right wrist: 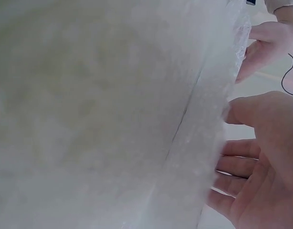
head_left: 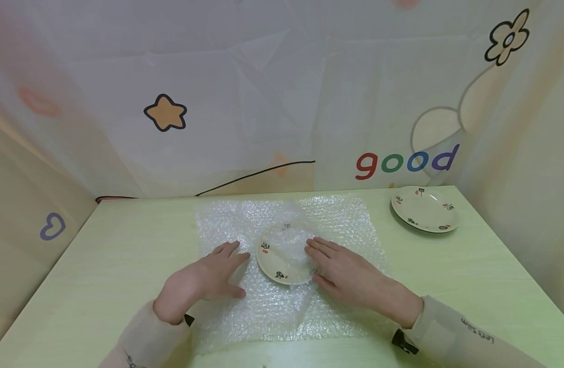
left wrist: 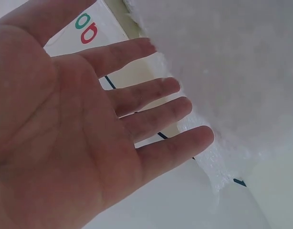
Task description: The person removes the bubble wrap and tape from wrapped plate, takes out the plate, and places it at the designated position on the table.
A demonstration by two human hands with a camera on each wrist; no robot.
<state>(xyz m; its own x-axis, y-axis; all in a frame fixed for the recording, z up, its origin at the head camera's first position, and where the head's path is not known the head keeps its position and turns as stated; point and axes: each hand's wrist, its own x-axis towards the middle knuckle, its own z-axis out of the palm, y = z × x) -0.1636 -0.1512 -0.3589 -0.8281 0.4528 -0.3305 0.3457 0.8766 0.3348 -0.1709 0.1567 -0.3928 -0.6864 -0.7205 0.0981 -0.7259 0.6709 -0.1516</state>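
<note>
A small plate (head_left: pixel 265 263) with dark and red motifs at its rim lies on a sheet of bubble wrap (head_left: pixel 222 220) mid-table. Part of the clear wrap is folded over the plate's right and upper area. My right hand (head_left: pixel 348 273) rests palm down at the plate's right edge, fingers straight and together, touching the folded wrap. To the left of the plate, my left hand (head_left: pixel 208 276) lies over the wrap with its fingers extended and thumb apart, holding nothing. In the left wrist view, the left fingertips (left wrist: pixel 204 136) are right at the wrap's edge.
At the back right of the light green table (head_left: pixel 134 245) stands a short stack of similar plates (head_left: pixel 422 209). A printed curtain (head_left: pixel 263 102) hangs behind the table and along both sides.
</note>
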